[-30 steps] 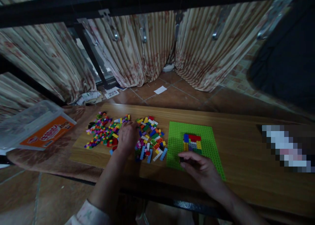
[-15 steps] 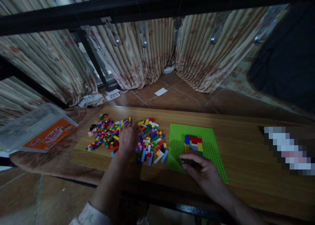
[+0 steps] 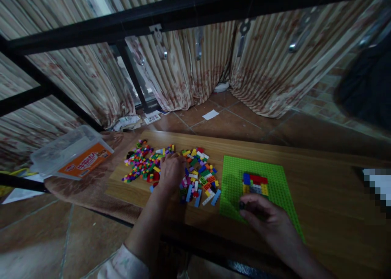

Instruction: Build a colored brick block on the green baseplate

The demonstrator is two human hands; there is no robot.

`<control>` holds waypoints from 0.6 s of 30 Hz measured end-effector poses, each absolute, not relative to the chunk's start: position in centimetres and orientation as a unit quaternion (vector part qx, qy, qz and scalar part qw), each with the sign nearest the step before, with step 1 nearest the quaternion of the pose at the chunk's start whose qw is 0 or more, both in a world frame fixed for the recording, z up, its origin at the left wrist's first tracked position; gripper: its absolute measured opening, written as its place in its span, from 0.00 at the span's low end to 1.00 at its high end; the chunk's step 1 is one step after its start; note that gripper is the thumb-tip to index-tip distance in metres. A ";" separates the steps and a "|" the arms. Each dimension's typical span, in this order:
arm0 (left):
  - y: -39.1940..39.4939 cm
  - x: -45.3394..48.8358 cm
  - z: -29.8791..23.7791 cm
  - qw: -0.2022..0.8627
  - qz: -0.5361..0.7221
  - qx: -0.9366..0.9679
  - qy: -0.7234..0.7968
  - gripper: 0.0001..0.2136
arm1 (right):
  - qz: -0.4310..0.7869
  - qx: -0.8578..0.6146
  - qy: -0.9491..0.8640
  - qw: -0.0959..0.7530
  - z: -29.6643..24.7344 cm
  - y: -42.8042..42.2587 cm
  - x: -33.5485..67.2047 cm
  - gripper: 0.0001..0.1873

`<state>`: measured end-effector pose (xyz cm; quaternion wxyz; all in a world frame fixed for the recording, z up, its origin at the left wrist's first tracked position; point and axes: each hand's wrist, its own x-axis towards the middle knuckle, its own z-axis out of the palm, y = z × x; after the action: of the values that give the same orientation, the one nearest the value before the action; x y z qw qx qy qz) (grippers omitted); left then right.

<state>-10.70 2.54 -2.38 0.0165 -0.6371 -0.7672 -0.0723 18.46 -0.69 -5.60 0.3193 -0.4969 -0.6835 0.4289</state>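
My left hand [image 3: 173, 170] is over the middle of the loose toy bricks [image 3: 204, 175], back of the hand up. Its fingertips point down among them and are hidden, so a grip there cannot be made out. Between the thumb and forefinger of my right hand [image 3: 265, 214] is a small dark brick [image 3: 242, 205]. That hand hovers at the near side of the green baseplate [image 3: 230, 177]. On the plate sits a low built block of bricks [image 3: 255, 179] in blue, red, yellow and grey, partly covered by my right fingers.
A wooden table [image 3: 317, 189] carries everything. Left of it, a clear plastic box [image 3: 73, 150] with an orange label lies on brown cloth [image 3: 122, 201]. Several small bricks [image 3: 142, 163] lie at the table's left end. A dark shape [image 3: 366, 83] stands at the right; curtains hang behind.
The view has turned to the left, so everything appears shifted rightward. My left hand remains over the loose bricks, and my right hand still pinches the dark brick over the baseplate.
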 end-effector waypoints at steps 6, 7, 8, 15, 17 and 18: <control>2.7 -10.9 -2.7 0.027 -0.069 -0.637 -0.767 0.12 | 0.404 -0.493 -0.701 0.321 -5.5 -0.7 18.5 0.10; 2.8 -11.0 -2.7 0.033 -0.076 -0.635 -0.768 0.12 | 0.395 -0.489 -0.705 0.329 -5.4 -0.4 18.7 0.10; 2.9 -11.0 -2.6 0.037 -0.084 -0.630 -0.771 0.12 | 0.386 -0.485 -0.708 0.339 -5.3 -0.1 18.9 0.10; 3.1 -11.0 -1.3 0.018 -0.181 -0.586 -0.789 0.14 | 0.274 -0.519 -0.712 0.386 -4.6 3.4 21.4 0.11; 2.9 -10.6 -1.1 0.001 -0.218 -0.578 -0.786 0.13 | 0.251 -0.513 -0.728 0.380 -4.7 4.0 21.4 0.11; 2.9 -10.3 -1.1 -0.006 -0.235 -0.577 -0.782 0.13 | 0.240 -0.507 -0.738 0.376 -4.9 4.3 21.2 0.10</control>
<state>-10.30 2.89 -1.12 -0.0064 -0.5772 -0.7822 -0.2345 21.23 4.29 -4.86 0.3757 -0.5072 -0.7375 0.2402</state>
